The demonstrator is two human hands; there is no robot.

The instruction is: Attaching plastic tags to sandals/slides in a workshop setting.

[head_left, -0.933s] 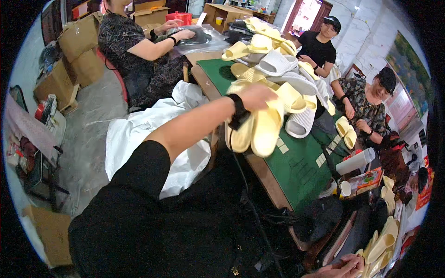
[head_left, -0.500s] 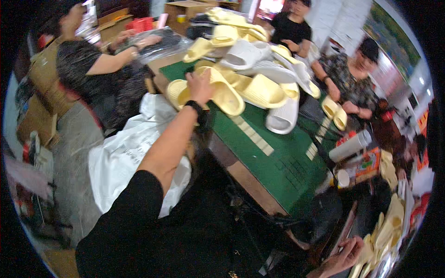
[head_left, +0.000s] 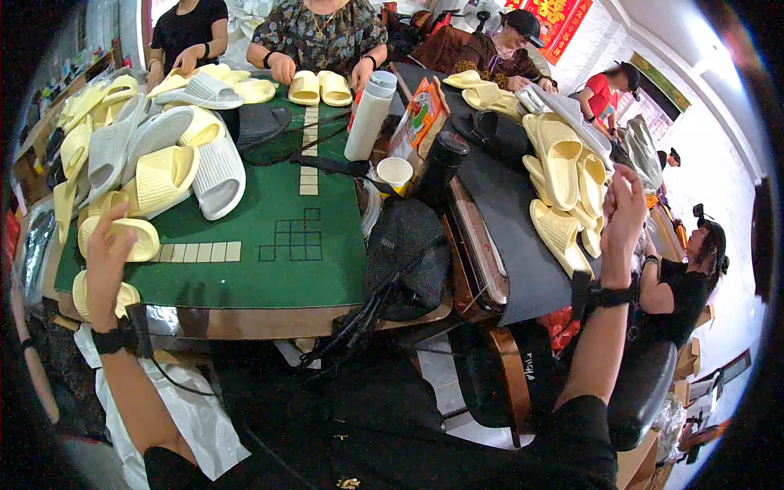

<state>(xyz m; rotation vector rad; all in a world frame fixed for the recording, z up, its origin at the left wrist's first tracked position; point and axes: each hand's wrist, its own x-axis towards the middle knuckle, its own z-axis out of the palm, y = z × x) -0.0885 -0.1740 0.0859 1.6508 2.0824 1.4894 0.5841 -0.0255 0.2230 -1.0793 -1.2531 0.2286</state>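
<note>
My left hand (head_left: 109, 261) is raised at the left edge of the green-topped table (head_left: 269, 196), its fingers loosely bent and apart, nothing held. Behind it lie a yellow slipper (head_left: 140, 240) and, lower down, another yellow slipper (head_left: 124, 299); whether the fingers touch them I cannot tell. My right hand (head_left: 625, 216) is up on the right, fingers half curled and holding nothing visible. Beside it is a pile of yellow slippers (head_left: 559, 159) on a dark table (head_left: 510, 216). Both wrists wear black bands.
A heap of yellow and grey slippers (head_left: 220, 180) covers the green table's left. Near its right end stand a white bottle (head_left: 370, 116), a paper cup (head_left: 394, 174), a dark flask (head_left: 442, 163) and a black mesh bag (head_left: 408, 253). Co-workers sit across; one handles yellow slippers (head_left: 319, 87).
My view has swung to the right. My left hand has come back from the yellow slipper it was touching, and my right hand has risen from low down to beside the right pile.
</note>
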